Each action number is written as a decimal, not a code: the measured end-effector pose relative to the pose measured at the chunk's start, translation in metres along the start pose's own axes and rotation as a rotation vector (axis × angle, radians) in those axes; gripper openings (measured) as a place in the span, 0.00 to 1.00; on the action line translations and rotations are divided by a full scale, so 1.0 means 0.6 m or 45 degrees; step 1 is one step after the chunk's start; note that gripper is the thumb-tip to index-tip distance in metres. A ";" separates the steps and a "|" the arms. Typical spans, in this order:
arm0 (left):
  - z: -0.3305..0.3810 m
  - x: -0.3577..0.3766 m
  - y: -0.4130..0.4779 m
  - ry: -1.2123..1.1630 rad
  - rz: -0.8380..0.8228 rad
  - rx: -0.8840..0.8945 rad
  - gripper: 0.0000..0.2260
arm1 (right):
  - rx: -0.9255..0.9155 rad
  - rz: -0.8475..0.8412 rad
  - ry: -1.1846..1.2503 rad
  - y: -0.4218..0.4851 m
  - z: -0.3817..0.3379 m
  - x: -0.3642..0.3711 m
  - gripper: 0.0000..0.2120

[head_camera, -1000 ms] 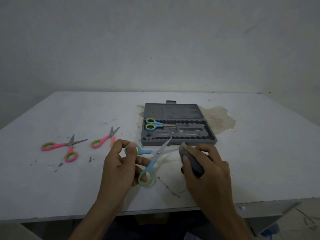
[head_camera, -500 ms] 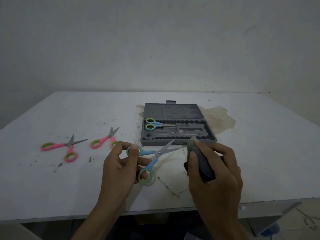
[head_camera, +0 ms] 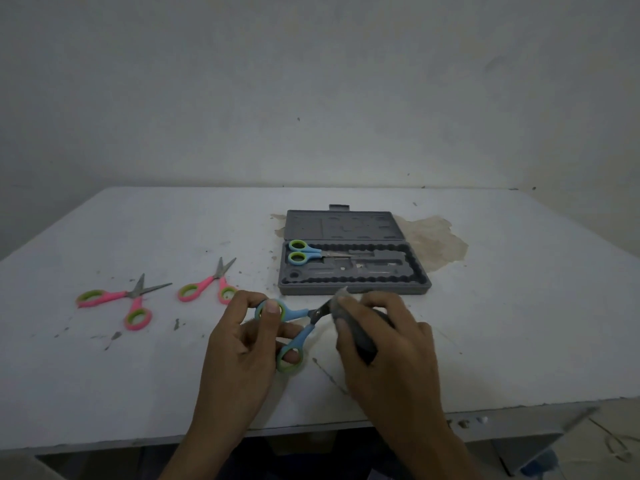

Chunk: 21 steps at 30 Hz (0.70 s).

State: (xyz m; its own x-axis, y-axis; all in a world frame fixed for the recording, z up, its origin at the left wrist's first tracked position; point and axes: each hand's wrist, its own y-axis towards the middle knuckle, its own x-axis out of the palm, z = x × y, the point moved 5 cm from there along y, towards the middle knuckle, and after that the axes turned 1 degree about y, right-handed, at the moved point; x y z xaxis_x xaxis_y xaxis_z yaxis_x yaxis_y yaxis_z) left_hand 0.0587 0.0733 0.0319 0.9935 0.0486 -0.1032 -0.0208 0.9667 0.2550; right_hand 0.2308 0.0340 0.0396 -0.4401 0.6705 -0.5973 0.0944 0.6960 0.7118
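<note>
My left hand [head_camera: 242, 344] holds a pair of blue scissors with green-lined rings [head_camera: 300, 332], spread open, with fingers through both rings. My right hand [head_camera: 384, 348] grips a dark grey oblong block [head_camera: 360, 332] and presses its tip against the scissor blades, which it mostly hides. Both hands hover just above the near middle of the white table [head_camera: 519, 341].
An open grey tool case [head_camera: 353, 285] lies behind the hands with a second blue pair of scissors [head_camera: 304, 252] in it. Two pink pairs of scissors [head_camera: 119, 297] [head_camera: 209, 282] lie open at the left. The table's front edge is close below my wrists. A brown stain marks the table right of the case.
My right hand has brought the grey block back left onto the blades after pulling it away to the right half a second ago. My left hand has hardly moved.
</note>
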 end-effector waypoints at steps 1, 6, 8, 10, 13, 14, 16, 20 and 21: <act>-0.002 0.000 0.000 0.009 -0.022 0.015 0.06 | 0.083 0.057 0.031 0.001 0.012 -0.005 0.16; -0.003 -0.001 0.000 0.213 -0.127 0.222 0.07 | 0.513 0.100 0.672 0.011 0.071 -0.018 0.12; 0.005 0.004 -0.004 0.279 -0.162 0.313 0.09 | 0.586 0.009 0.836 0.016 0.085 -0.016 0.11; 0.005 0.011 -0.009 0.310 -0.206 0.364 0.06 | 0.546 -0.065 0.838 0.021 0.088 -0.019 0.10; -0.006 0.019 -0.013 0.303 -0.267 0.380 0.03 | 0.531 -0.088 0.872 0.021 0.089 -0.027 0.10; -0.011 0.021 -0.014 0.283 -0.300 0.380 0.06 | 0.541 -0.096 0.907 0.020 0.090 -0.028 0.10; -0.020 0.023 -0.016 0.209 -0.343 0.357 0.08 | 0.549 -0.115 0.953 0.018 0.090 -0.030 0.11; -0.024 0.018 -0.014 0.115 -0.312 0.403 0.09 | 0.611 -0.022 0.993 0.015 0.103 -0.039 0.10; -0.025 0.017 -0.012 0.114 -0.299 0.417 0.09 | 0.624 0.006 0.993 0.014 0.106 -0.041 0.10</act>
State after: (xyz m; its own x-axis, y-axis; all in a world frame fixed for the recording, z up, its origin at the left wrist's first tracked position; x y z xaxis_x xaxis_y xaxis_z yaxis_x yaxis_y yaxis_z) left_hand 0.0672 0.0703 0.0147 0.9529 -0.1285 -0.2748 0.2569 0.8236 0.5057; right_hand 0.2993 0.0395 0.0368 -0.8993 0.4345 -0.0500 0.3871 0.8440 0.3713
